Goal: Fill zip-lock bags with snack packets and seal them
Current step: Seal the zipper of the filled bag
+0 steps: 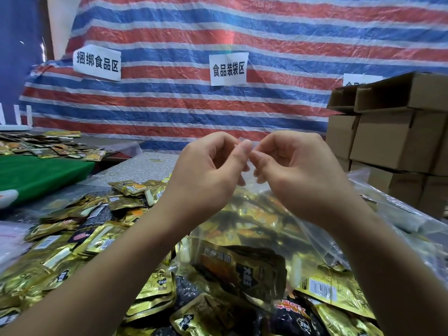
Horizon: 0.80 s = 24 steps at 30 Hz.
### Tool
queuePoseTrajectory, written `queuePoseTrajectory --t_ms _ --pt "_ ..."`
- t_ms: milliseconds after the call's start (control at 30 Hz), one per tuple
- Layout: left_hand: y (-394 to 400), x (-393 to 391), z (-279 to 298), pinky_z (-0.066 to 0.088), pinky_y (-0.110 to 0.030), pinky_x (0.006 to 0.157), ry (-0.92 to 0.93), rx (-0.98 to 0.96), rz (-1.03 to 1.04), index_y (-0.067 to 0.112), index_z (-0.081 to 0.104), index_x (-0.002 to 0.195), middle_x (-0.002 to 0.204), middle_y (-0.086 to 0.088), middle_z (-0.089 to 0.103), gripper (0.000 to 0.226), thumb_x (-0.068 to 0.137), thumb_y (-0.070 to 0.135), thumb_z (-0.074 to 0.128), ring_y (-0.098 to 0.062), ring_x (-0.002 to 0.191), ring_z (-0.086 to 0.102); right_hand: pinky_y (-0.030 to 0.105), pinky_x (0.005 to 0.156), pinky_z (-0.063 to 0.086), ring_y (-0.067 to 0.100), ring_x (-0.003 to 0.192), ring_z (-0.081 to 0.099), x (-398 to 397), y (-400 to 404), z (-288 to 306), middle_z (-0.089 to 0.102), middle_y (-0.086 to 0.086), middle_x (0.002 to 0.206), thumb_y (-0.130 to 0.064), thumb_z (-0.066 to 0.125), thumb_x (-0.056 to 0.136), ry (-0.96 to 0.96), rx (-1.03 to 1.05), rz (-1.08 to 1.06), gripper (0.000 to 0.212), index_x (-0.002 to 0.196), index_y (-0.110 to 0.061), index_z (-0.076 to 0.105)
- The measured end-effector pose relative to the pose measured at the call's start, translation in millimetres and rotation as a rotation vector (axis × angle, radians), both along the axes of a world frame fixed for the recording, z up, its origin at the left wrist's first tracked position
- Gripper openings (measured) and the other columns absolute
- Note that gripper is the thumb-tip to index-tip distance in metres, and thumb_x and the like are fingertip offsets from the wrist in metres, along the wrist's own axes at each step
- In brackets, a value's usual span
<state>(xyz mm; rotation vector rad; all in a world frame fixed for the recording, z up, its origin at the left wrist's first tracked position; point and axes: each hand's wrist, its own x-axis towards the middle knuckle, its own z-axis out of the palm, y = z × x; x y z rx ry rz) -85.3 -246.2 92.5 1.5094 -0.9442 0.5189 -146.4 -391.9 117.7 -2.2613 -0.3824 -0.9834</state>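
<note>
A clear zip-lock bag hangs in front of me with gold and black snack packets inside it. My left hand and my right hand are raised side by side. Both pinch the bag's top edge between thumb and fingers, fingertips almost touching. The bag's lower end rests among loose gold snack packets heaped on the table.
More packets lie on a green cloth at the left. Stacked cardboard boxes stand at the right. A striped tarp with white paper labels hangs behind. Clear plastic bags lie at the right.
</note>
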Motion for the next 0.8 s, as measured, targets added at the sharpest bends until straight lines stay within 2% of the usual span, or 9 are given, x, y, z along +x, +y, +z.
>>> queuePoseTrajectory --t_ms 100,267,400,600,800 --pt "0.2 0.8 0.6 0.052 -0.024 0.056 0.028 0.012 -0.022 0.01 0.067 0.086 0.071 -0.001 0.069 0.017 0.097 0.022 0.06 -0.012 0.059 0.067 0.048 0.061 0.056 0.017 0.065 0.067 -0.3 -0.2 -0.4 0.069 -0.002 0.069 -0.022 0.066 0.095 0.007 -0.014 -0.002 0.017 0.078 -0.024 0.069" --pt "1.5 1.1 -1.0 0.049 -0.021 0.054 -0.078 0.036 0.076 0.014 0.067 0.082 0.068 0.003 0.068 0.016 0.097 0.016 0.061 -0.011 0.059 0.065 0.045 0.061 0.057 0.015 0.065 0.067 0.0 -1.7 -0.2 0.069 -0.004 0.069 -0.028 0.066 0.095 0.032 -0.049 -0.028 0.016 0.079 -0.026 0.069" --pt "0.6 -0.9 -1.3 0.052 -0.026 0.055 -0.086 0.033 0.104 0.012 0.067 0.081 0.067 0.003 0.067 0.017 0.096 0.015 0.061 -0.011 0.06 0.065 0.038 0.063 0.058 0.009 0.068 0.066 -0.7 -4.1 0.5 0.068 -0.008 0.071 -0.03 0.067 0.093 0.069 -0.079 -0.043 0.014 0.079 -0.03 0.068" --pt "-1.1 -6.6 -3.1 0.047 -0.042 0.055 -0.091 -0.036 0.125 0.012 0.067 0.078 0.065 -0.002 0.065 0.02 0.096 0.016 0.061 -0.021 0.057 0.061 0.038 0.06 0.054 0.01 0.065 0.065 -1.5 -3.6 0.8 0.067 -0.008 0.066 -0.027 0.068 0.093 0.009 -0.113 -0.068 0.016 0.077 -0.028 0.068" --pt "0.0 -5.6 -3.6 0.045 -0.042 0.052 -0.09 -0.115 0.205 0.016 0.066 0.074 0.065 -0.002 0.063 0.023 0.096 0.019 0.061 -0.022 0.055 0.059 0.045 0.062 0.055 0.011 0.065 0.065 3.6 -4.0 3.8 0.068 -0.006 0.069 -0.035 0.066 0.092 0.04 -0.115 -0.041 0.019 0.075 -0.027 0.067"
